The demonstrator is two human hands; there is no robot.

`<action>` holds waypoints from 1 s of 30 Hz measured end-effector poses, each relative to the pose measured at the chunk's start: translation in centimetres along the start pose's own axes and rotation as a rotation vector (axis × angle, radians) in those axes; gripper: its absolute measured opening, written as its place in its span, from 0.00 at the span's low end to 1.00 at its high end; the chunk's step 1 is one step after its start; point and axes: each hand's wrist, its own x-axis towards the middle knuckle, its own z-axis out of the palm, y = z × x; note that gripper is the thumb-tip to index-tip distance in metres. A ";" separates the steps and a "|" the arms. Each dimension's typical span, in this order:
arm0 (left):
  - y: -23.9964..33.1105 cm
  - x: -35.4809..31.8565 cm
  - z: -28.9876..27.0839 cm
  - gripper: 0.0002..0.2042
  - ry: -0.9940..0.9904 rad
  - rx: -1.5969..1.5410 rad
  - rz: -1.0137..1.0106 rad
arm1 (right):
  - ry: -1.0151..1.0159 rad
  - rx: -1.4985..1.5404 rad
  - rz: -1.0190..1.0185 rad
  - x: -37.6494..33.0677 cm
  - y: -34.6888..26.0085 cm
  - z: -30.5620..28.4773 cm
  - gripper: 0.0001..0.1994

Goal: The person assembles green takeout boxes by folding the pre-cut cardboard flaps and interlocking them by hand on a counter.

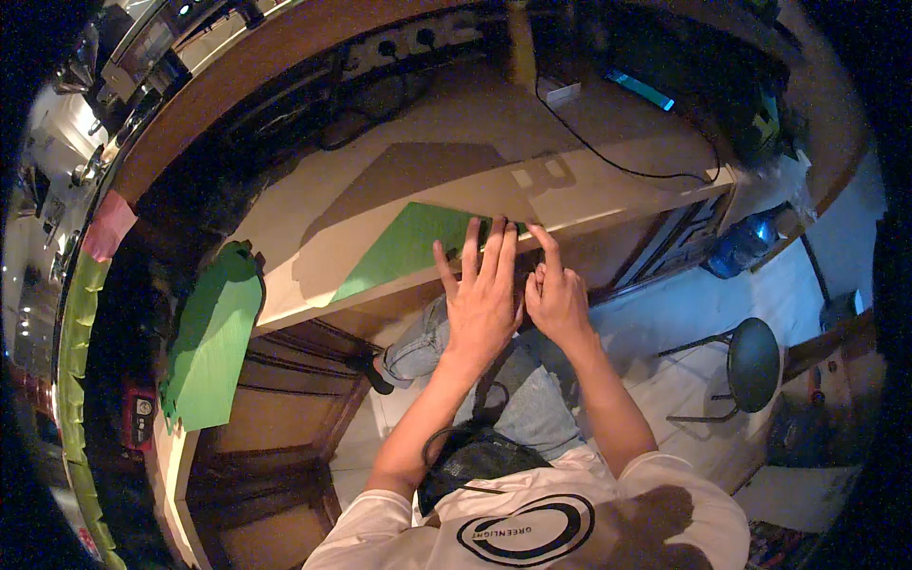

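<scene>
Sheet (408, 242): green, flat, lying at the front edge of the desk (632, 147), partly under the left hand.
Long axis: roughly along that edge, from lower left to upper right; a narrow tip points to the lower left, and a blunt corner rises away from the person.
Left hand (483, 309): open, palm down, fingers spread and pointing away from the body, their ends over the right part of the sheet.
Right hand (560, 304): index finger stretched toward the sheet's right end, other fingers curled; whether they grip anything cannot be told.
Second green piece (217, 332): at the left, well apart from the hands, long axis slanting from upper right to lower left, some of its edges ragged.
Hidden: the sheet's right end, behind the fingers; the dark patch between them is too small to make out.
Dark shape (399, 166): angular, beyond the sheet; shadow or material, hard to say.
Rim: black surround cuts off the room; the stool (753, 366) at right shows only partly lit.
</scene>
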 end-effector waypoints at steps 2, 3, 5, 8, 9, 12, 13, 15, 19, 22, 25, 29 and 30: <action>-0.7 -0.5 -1.0 0.45 -0.094 -0.052 -0.017 | 0.016 0.007 -0.007 0.1 0.2 0.2 0.36; -1.2 -1.0 -1.4 0.45 -0.094 -0.057 -0.032 | 0.036 0.016 -0.008 0.0 0.4 0.3 0.36; -2.3 -2.2 -2.1 0.45 -0.090 -0.083 -0.090 | 0.017 0.003 0.009 -0.1 0.4 0.0 0.36; -4.8 -4.6 -3.7 0.44 -0.060 -0.025 -0.208 | 0.002 -0.011 0.009 -0.1 0.3 -0.2 0.36; -5.6 -5.3 -4.4 0.42 -0.040 0.025 -0.242 | 0.010 -0.021 0.021 0.0 0.2 -0.1 0.36; -7.7 -7.3 -5.4 0.41 0.007 0.102 -0.325 | 0.030 -0.016 0.005 -0.1 0.1 0.3 0.36; -8.1 -7.6 -5.6 0.41 0.026 0.096 -0.324 | 0.047 -0.003 -0.002 -0.1 -0.1 0.3 0.36; -8.1 -7.9 -5.5 0.40 0.035 0.087 -0.335 | 0.071 0.003 -0.010 -0.2 -0.7 0.5 0.37; -8.2 -7.8 -5.4 0.39 0.063 0.083 -0.359 | 0.036 -0.005 -0.058 -0.4 -2.5 2.5 0.39; -8.0 -7.7 -5.2 0.39 0.078 0.085 -0.372 | -0.099 -0.128 -0.103 -0.9 -5.1 5.3 0.39; -8.0 -7.6 -5.0 0.40 0.079 0.110 -0.355 | -0.102 -0.077 -0.232 -1.5 -7.7 7.1 0.41; -8.0 -7.5 -5.0 0.40 0.058 0.121 -0.341 | -0.146 -0.002 -0.214 -1.0 -7.6 5.9 0.39; -7.9 -7.5 -5.0 0.40 0.034 0.135 -0.353 | -0.121 -0.019 -0.219 -0.8 -6.7 5.3 0.39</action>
